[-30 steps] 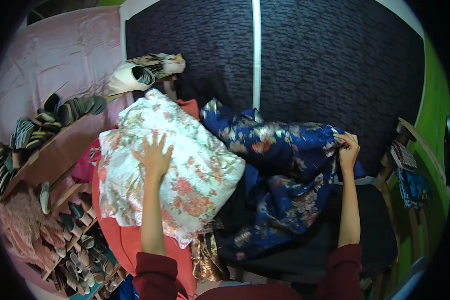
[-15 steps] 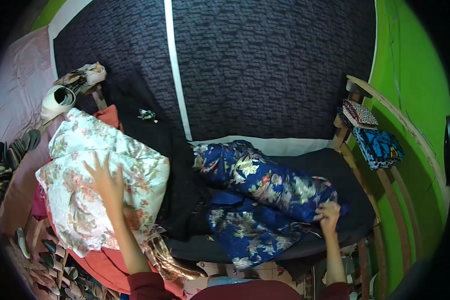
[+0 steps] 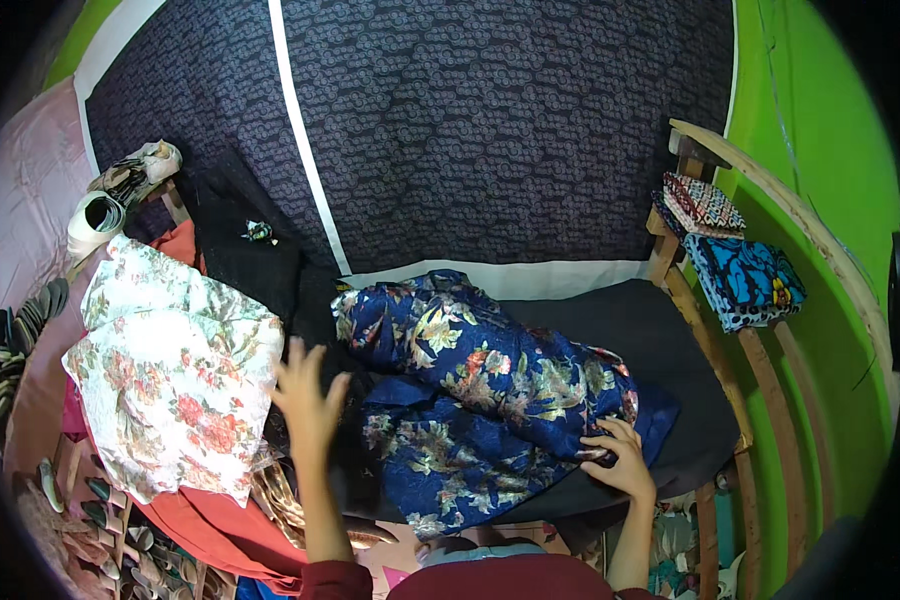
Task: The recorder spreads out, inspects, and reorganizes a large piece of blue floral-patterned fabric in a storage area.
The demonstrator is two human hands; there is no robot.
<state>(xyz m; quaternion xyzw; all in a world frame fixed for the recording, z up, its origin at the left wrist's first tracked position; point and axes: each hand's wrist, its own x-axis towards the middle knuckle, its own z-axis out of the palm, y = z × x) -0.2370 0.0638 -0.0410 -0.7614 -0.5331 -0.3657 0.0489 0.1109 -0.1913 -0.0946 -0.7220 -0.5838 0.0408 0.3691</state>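
Observation:
A dark blue floral cloth point(image 3: 480, 385) lies crumpled on a black-covered surface point(image 3: 660, 330). My right hand point(image 3: 618, 458) rests on the cloth's lower right edge, fingers curled into its fabric. My left hand point(image 3: 305, 395) is raised with fingers spread, holding nothing, just left of the blue cloth and right of a white floral cloth point(image 3: 175, 370) folded on a pile. An orange-red cloth point(image 3: 205, 525) lies under the white one.
A dark patterned sheet with a white stripe point(image 3: 305, 150) hangs behind. At right, a wooden rack point(image 3: 715, 340) holds folded patterned cloths point(image 3: 740, 275). Rolled fabrics point(image 3: 110, 200) and shelves of small items point(image 3: 20, 330) stand at left. The wall point(image 3: 820, 150) is green.
The view swung right. My left hand lifted off the white floral cloth and moved toward the blue one. My right hand stayed gripping the blue cloth's edge.

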